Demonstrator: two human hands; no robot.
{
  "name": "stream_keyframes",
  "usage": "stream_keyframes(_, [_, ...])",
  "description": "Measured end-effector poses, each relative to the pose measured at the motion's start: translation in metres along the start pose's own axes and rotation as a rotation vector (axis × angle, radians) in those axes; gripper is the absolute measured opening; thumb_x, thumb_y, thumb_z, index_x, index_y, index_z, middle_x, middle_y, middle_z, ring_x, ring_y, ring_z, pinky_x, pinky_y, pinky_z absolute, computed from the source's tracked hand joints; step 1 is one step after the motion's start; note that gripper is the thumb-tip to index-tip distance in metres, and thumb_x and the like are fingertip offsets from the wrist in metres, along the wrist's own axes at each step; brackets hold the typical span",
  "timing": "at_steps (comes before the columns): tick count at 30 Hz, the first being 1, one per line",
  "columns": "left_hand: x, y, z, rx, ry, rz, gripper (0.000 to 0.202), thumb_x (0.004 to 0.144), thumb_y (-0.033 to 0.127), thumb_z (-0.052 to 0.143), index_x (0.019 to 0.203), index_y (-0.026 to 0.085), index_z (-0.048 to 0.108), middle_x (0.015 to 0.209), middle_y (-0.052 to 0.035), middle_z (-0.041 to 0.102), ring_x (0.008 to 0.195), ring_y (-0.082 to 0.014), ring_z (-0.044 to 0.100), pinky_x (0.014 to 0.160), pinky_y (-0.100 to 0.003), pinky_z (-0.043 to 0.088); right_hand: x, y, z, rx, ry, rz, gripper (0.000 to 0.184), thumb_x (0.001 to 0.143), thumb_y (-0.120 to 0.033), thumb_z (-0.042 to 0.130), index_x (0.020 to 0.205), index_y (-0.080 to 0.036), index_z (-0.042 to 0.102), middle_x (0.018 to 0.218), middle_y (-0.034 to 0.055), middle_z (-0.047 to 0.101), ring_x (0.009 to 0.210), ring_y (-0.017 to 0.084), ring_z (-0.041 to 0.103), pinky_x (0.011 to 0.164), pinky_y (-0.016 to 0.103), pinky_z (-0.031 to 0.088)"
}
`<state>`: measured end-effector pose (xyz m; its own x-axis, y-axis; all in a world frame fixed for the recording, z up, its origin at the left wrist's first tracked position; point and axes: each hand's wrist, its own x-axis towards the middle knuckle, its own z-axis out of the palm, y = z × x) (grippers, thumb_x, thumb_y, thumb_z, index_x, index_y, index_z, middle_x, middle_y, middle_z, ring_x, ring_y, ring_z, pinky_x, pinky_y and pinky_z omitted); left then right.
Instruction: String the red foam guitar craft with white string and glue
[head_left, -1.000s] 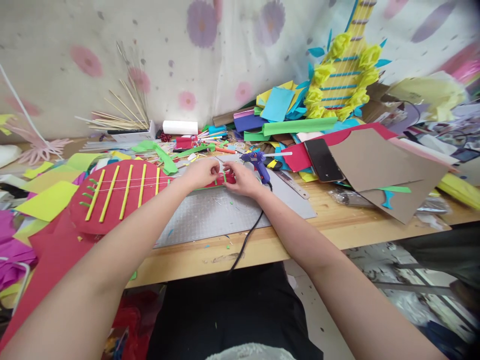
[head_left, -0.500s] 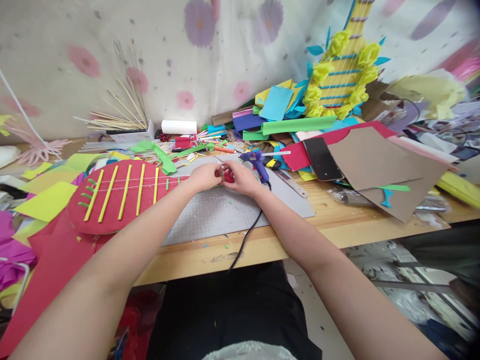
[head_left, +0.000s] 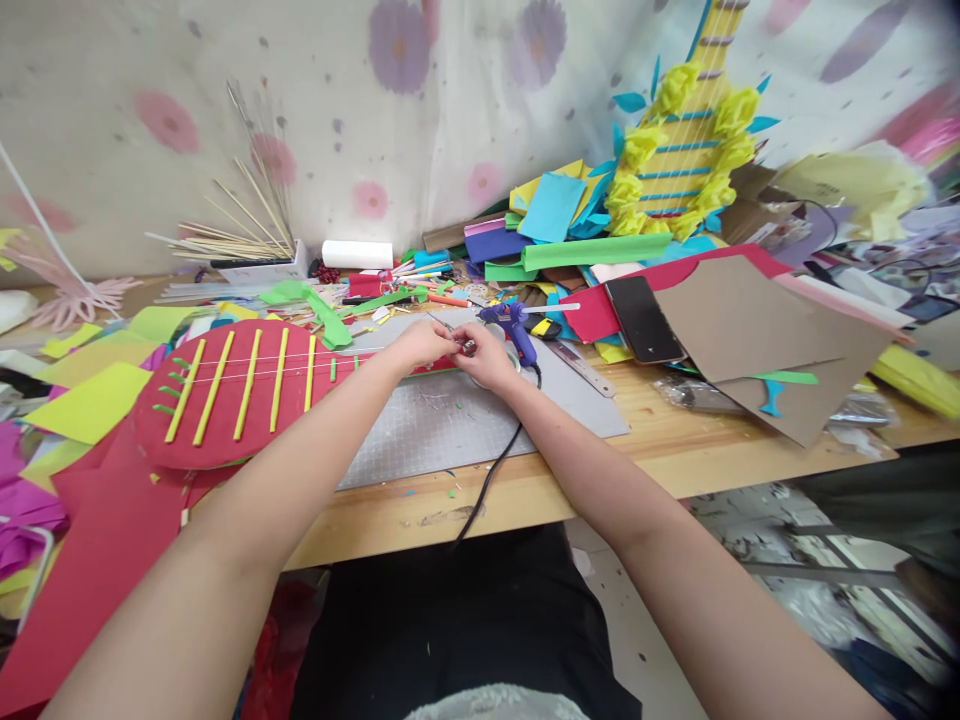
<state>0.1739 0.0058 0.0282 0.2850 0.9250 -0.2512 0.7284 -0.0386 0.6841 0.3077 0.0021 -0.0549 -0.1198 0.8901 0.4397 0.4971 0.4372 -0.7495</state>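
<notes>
A red craft guitar [head_left: 221,400] lies on the left of the table, with yellow strips across its body, short green pieces and thin white strings running toward its neck. Both hands meet over the far end of the neck. My left hand [head_left: 425,344] has its fingers pinched together there; what they hold is too small to make out. My right hand [head_left: 487,358] is curled against the left fingertips, with a small greyish thing showing between its fingers. A purple glue gun [head_left: 517,330] lies just right of my right hand, on the grey cutting mat [head_left: 405,440].
A metal ruler [head_left: 581,368] lies on the mat's right side. Farther right are a black phone [head_left: 643,318] and brown card sheets [head_left: 765,330]. A yellow craft guitar [head_left: 679,165] leans at the back. The glue gun's black cord [head_left: 491,480] hangs over the table's front edge.
My left hand has shifted slightly right, up against the right fingers. The green bit seen between the fingers is now hidden, and a greyish thing shows in my right hand.
</notes>
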Motion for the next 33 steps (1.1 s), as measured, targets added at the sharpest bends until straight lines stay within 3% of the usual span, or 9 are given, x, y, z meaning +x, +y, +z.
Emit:
stream_keyframes(3, [-0.002,-0.002,-0.003,-0.1,-0.073,0.025,0.016,0.077,0.025,0.055,0.063,0.017,0.055,0.051,0.0036,0.044,0.042,-0.0058,0.035,0.043,-0.021,0.027,0.0,-0.003,-0.001,0.013,-0.001,0.061,0.004,0.068,-0.021,0.057,0.071,-0.018,0.056,0.076,0.0021,0.058,0.071,0.014,0.053,0.065,0.028,0.043])
stream_keyframes(6, [-0.003,-0.006,-0.007,-0.179,-0.118,0.017,0.015,0.082,0.024,0.048,0.071,0.017,0.054,0.056,0.0026,0.05,0.045,-0.0064,0.043,0.044,-0.019,0.032,-0.001,-0.006,-0.003,0.076,-0.015,0.116,0.01,0.071,-0.027,0.058,0.068,-0.018,0.058,0.069,0.0008,0.059,0.065,0.013,0.051,0.064,0.028,0.04])
stream_keyframes(11, [0.001,-0.022,-0.012,0.021,0.03,0.007,0.008,0.083,0.022,0.045,0.082,0.017,0.051,0.054,0.0007,0.056,0.044,-0.01,0.051,0.046,-0.021,0.038,0.0,-0.005,-0.006,0.277,-0.014,0.175,0.016,0.07,-0.034,0.061,0.069,-0.018,0.062,0.068,0.0002,0.06,0.062,0.011,0.049,0.063,0.027,0.039])
stream_keyframes(15, [0.002,-0.033,-0.012,0.169,0.028,0.09,0.007,0.076,0.025,0.055,0.077,0.018,0.055,0.06,-0.0003,0.061,0.051,-0.0119,0.056,0.051,-0.023,0.042,0.003,-0.003,-0.009,0.496,0.01,0.266,0.025,0.068,-0.042,0.062,0.07,-0.018,0.062,0.064,-0.0008,0.057,0.056,0.009,0.046,0.054,0.024,0.035])
stream_keyframes(22, [-0.001,-0.033,-0.011,0.271,0.235,0.243,0.024,0.07,0.024,0.062,0.093,0.02,0.062,0.099,-0.0033,0.066,0.091,-0.0182,0.061,0.079,-0.029,0.046,0.003,-0.011,-0.015,0.858,-0.043,0.375,0.032,0.065,-0.049,0.065,0.074,-0.019,0.057,0.083,0.0028,0.064,0.058,0.007,0.046,0.044,0.019,0.028])
stream_keyframes(25, [-0.002,-0.034,-0.011,0.285,0.268,0.249,0.024,0.07,0.022,0.061,0.094,0.021,0.062,0.102,-0.0036,0.065,0.097,-0.0195,0.058,0.083,-0.03,0.044,0.004,-0.014,-0.02,0.934,-0.034,0.378,0.033,0.067,-0.049,0.063,0.071,-0.02,0.05,0.082,0.0023,0.064,0.055,0.007,0.044,0.041,0.019,0.024])
stream_keyframes(28, [-0.005,-0.033,-0.011,0.314,0.317,0.273,0.018,0.073,0.023,0.06,0.09,0.021,0.061,0.102,-0.0043,0.062,0.098,-0.0204,0.056,0.084,-0.031,0.043,0.003,-0.016,-0.024,0.978,0.0,0.368,0.033,0.07,-0.051,0.062,0.072,-0.021,0.047,0.075,-0.0006,0.058,0.051,0.006,0.04,0.04,0.019,0.022])
stream_keyframes(33, [-0.009,-0.029,-0.01,0.353,0.348,0.378,0.017,0.072,0.023,0.06,0.089,0.021,0.057,0.097,-0.0039,0.06,0.089,-0.0189,0.055,0.076,-0.029,0.042,0.001,-0.013,-0.026,0.956,0.019,0.376,0.035,0.071,-0.054,0.06,0.082,-0.022,0.05,0.057,-0.0075,0.034,0.044,0.006,0.025,0.04,0.022,0.019])
